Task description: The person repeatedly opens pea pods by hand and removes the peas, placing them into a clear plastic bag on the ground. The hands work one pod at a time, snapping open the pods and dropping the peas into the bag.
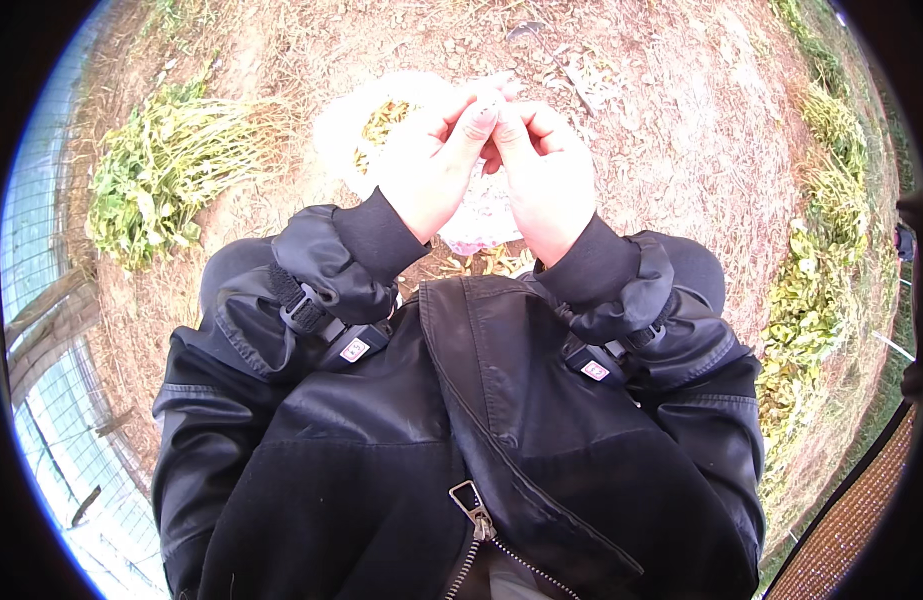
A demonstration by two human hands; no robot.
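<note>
My left hand (435,169) and my right hand (551,172) meet in front of me, thumb tips together and fingers curled. Strong glare and the fingers hide whatever may be between them. Behind my left hand lies a white bag or sheet (337,131), badly overexposed, with yellow-brown pods (386,120) on it. Below the joined hands, between my wrists, shows a pale plastic bag (480,225) with a pinkish edge. More loose pods (499,261) are scattered on the ground near my knees.
Uprooted leafy plants (161,172) lie in a bundle at left, beside wire mesh (33,225). Ahead rests a long-handled tool with a dark blade (525,30), among litter. More cut plants (799,322) line the right side. A brown woven surface (851,502) edges the lower right.
</note>
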